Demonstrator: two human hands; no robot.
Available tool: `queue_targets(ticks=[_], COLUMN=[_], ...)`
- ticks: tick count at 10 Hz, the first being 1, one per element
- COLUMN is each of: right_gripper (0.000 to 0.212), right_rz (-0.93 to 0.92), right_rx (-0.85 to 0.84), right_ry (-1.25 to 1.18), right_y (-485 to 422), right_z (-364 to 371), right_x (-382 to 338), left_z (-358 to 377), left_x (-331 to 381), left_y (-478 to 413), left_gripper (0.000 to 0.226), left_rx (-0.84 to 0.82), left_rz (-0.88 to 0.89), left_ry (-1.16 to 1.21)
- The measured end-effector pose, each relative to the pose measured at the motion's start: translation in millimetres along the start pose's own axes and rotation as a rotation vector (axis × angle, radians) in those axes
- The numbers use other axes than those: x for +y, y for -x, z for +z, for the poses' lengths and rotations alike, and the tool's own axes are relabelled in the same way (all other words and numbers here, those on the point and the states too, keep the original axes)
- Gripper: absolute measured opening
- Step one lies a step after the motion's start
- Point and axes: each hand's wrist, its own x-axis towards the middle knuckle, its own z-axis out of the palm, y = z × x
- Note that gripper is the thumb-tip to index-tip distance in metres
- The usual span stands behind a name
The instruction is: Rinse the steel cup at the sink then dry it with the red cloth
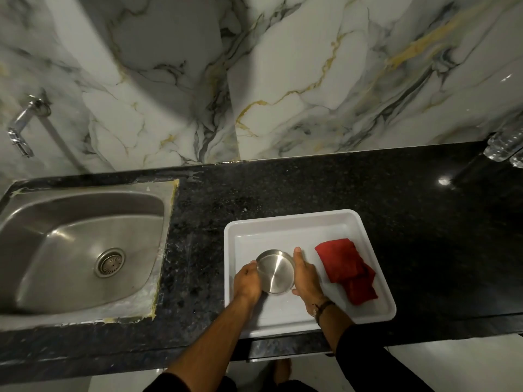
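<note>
The steel cup [276,271] sits in the white tray [285,219], beside the red cloth [346,268]; both hands cup its sides, left hand [248,281] and right hand [307,278] pressed against it from either side (likely for a steady lift); the sink [82,247] lies well apart to the left; forearms reach forward, fingers curled round the cup.

No readable text, labels, brand names, numbers or signs appear anywhere in this view.
</note>
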Motion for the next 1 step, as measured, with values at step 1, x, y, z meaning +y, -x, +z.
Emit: queue_targets(ticks=[1], right_gripper=[0.075], right_rz=[-0.053], right_rx=[0.043], right_ry=[0.078], right_y=[11.4], right_z=[-1.1], right_x=[-2.0], left_z=[-6.6], left_x=[2.6], left_y=[8.5], left_gripper=[0.046], left_rx=[-0.037], left_rz=[-0.019], left_ry=[-0.004])
